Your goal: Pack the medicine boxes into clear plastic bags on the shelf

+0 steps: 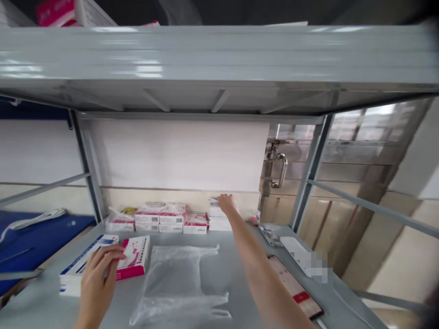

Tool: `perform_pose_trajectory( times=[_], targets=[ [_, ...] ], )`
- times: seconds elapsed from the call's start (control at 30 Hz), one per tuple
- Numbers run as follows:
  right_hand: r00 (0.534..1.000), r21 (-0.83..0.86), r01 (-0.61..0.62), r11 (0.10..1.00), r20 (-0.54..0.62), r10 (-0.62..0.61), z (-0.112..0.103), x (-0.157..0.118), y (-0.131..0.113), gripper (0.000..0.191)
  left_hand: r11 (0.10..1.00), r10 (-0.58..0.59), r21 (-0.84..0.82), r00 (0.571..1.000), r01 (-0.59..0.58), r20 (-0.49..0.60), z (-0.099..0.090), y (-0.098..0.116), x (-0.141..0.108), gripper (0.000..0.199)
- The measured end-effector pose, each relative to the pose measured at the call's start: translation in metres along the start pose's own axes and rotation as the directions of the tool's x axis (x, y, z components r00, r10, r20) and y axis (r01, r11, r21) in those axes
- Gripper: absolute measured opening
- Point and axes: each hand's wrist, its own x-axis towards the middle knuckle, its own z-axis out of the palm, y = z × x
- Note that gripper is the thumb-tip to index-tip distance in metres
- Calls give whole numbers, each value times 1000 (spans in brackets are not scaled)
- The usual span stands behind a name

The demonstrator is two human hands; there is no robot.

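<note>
My left hand (101,269) is at the left, its fingers loosely stretched and slightly bent over two neighbouring stacks. Under it lie white-and-blue medicine boxes (89,250) and a pink-and-white medicine box (136,253); whether the fingertips press on them is hard to tell. At the back of the shelf my right hand (226,202) reaches a stack of white boxes (218,223). Its fingers are bent over a white box (213,201) on top, partly hidden by the hand. A clear plastic bag (174,272) lies flat between my arms.
Pink-and-white boxes (171,218) in clear wrapping line the back of the grey shelf (164,240). Right of my forearm lie a phone (291,285), a white elongated object (297,251) and a small packet (270,235). An upper shelf edge (219,52) crosses overhead, with metal posts (315,169) at the sides.
</note>
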Motion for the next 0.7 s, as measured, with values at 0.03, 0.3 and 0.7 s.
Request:
perform_pose_trajectory(
  times=[0.03,0.3,0.7],
  targets=[
    [1000,-4,19,1000,-3,-19,-1,-1,0,35,1000,-21,1,1000,21,18,2,-3,-2,27],
    [989,5,146,989,-27,-145,-27,-23,21,37,987,-50,-148,991,68,121,35,29,3,28],
    [942,96,336,937,-27,-335,-57,-152,43,43,960,61,-263,850,93,524,151,196,33,28]
  ],
)
